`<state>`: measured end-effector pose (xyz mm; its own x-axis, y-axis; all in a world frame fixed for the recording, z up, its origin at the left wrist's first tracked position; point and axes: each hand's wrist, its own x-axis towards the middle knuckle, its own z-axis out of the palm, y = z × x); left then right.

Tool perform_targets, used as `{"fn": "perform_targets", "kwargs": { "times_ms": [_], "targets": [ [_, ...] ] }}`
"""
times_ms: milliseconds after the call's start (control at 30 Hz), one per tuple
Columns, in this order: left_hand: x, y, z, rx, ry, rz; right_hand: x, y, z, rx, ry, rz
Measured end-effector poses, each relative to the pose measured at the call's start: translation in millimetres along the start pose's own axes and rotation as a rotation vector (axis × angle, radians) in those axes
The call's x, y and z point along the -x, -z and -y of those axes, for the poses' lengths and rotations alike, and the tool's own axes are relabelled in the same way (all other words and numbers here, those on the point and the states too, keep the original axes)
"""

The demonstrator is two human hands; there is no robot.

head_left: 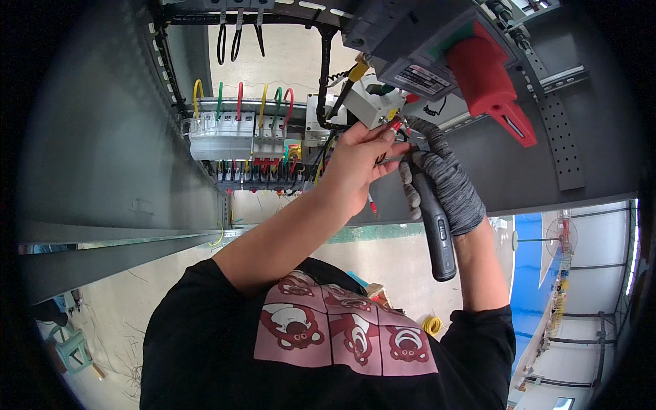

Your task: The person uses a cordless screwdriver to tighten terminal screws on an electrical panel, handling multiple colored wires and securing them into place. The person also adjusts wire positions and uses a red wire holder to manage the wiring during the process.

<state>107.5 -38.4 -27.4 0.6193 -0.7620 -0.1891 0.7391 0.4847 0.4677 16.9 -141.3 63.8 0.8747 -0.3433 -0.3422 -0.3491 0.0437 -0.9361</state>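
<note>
My bare left hand (352, 164) reaches up into a grey metal cabinet. Its thumb and fingers are pinched on a thin wire (397, 125) with a red end, just under a white block-shaped component (369, 106). My right hand (451, 181) wears a grey knitted glove and is wrapped round a slim dark cordless screwdriver (438, 236). The tool's front end points up toward the left fingertips; its bit is partly hidden among the fingers. Another dark wire with a red tip (372, 203) hangs below my left hand.
A large grey switch with a red rotary handle (485, 75) juts out at the upper right. Left of my hands sits a row of breakers (222, 137) with yellow, green and red wires. A perforated metal strip (562, 140) stands at right. Yellow coil (432, 325) lies on the floor.
</note>
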Motion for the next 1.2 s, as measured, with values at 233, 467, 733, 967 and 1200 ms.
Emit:
{"fn": "perform_targets", "kwargs": {
  "times_ms": [233, 467, 733, 967, 1200],
  "targets": [
    [-0.3, 7.4, -4.2, 0.092, -0.005, 0.038, -6.0, 3.8, -1.1, 0.078, -0.001, 0.050],
    [-7.8, -3.5, 0.3, 0.100, -0.020, -0.032, -4.8, -0.5, 7.9, 0.083, -0.014, 0.019],
    [-11.5, -6.2, -1.9, 0.124, 0.013, -0.052, -3.0, 1.2, 13.8, 0.147, -0.048, 0.005],
    [-16.8, -0.9, 3.3, 0.114, 0.002, -0.019, -7.3, 5.9, 18.3, 0.163, -0.090, 0.050],
    [-18.4, -3.3, 5.9, 0.044, -0.023, -0.103, -9.3, 5.8, -2.3, -0.201, -0.089, 0.155]
  ]
}}
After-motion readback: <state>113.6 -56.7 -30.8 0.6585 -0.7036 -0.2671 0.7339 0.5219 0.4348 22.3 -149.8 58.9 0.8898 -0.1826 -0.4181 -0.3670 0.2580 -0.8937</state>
